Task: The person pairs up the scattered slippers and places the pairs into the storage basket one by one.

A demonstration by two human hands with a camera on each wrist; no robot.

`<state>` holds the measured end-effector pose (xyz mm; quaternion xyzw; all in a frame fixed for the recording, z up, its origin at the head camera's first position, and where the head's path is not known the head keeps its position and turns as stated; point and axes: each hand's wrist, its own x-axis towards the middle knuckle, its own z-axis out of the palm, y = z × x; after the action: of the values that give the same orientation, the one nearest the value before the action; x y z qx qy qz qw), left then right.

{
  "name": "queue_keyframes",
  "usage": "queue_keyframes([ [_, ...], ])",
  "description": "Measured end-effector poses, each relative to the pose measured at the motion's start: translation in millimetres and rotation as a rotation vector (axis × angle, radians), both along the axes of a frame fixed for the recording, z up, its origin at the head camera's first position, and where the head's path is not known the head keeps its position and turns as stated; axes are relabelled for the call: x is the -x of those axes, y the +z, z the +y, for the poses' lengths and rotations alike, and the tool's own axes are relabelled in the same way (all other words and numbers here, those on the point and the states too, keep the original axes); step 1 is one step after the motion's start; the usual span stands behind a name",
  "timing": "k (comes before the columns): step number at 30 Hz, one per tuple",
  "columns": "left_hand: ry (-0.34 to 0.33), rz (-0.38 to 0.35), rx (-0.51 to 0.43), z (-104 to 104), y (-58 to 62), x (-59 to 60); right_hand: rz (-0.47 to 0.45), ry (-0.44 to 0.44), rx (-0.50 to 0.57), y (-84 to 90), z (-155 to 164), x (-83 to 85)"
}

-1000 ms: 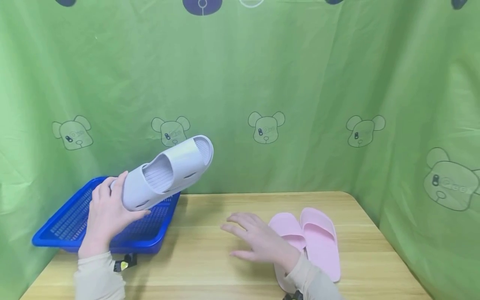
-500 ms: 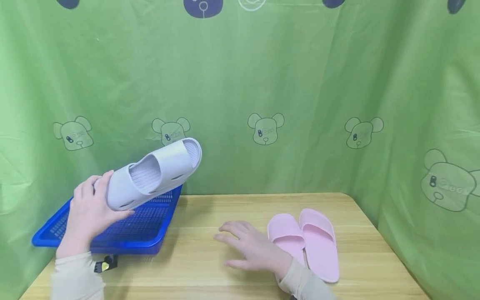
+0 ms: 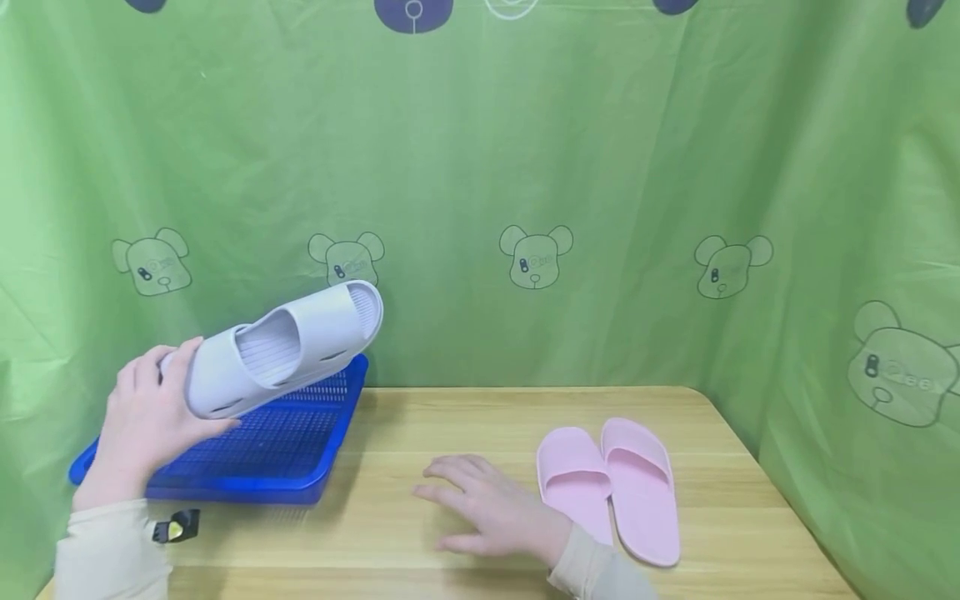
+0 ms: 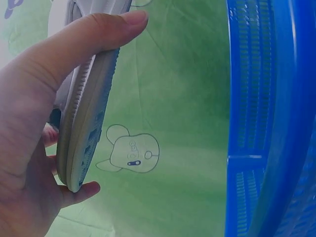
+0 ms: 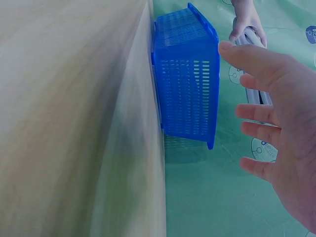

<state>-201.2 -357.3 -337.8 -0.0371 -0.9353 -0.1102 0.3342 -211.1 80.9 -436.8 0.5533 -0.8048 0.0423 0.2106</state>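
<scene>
We see a pale grey moulded-plastic slipper [image 3: 279, 352] with a smooth, satin-matt outside and fine ribbing inside. The blue rectangular plastic basket [image 3: 240, 487] looks glossy and mesh-perforated. The pair of pink flat slippers [image 3: 643, 500] looks smooth and matt. We read the pale wood-grain table [image 3: 450, 417] as smooth, softly shiny; the creased green curtain [image 3: 600, 150] as faintly glossy sheeting; the beige sleeves [image 3: 112, 550] as matt cloth.

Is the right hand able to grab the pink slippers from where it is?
Probably yes. The right hand holds nothing, and the pink slippers lie near its wrist with no object on top. It points away from them, though, so it would likely have to pull back and turn first.
</scene>
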Motion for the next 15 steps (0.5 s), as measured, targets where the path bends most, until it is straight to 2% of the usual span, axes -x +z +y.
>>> queue_keyframes([
  [6, 0.003, -0.035, 0.020, -9.0, 6.4, 0.0, 0.011, 0.028, 0.016, 4.3, -5.9, 1.6],
  [10, -0.002, -0.037, 0.056, -14.9, 9.7, 0.9, 0.041, 0.042, 0.020, 5.5, -11.7, 2.1],
  [15, -0.006, -0.038, 0.096, -21.8, 12.8, 2.9, 0.031, 0.034, 0.009, 5.9, -20.9, 1.2],
])
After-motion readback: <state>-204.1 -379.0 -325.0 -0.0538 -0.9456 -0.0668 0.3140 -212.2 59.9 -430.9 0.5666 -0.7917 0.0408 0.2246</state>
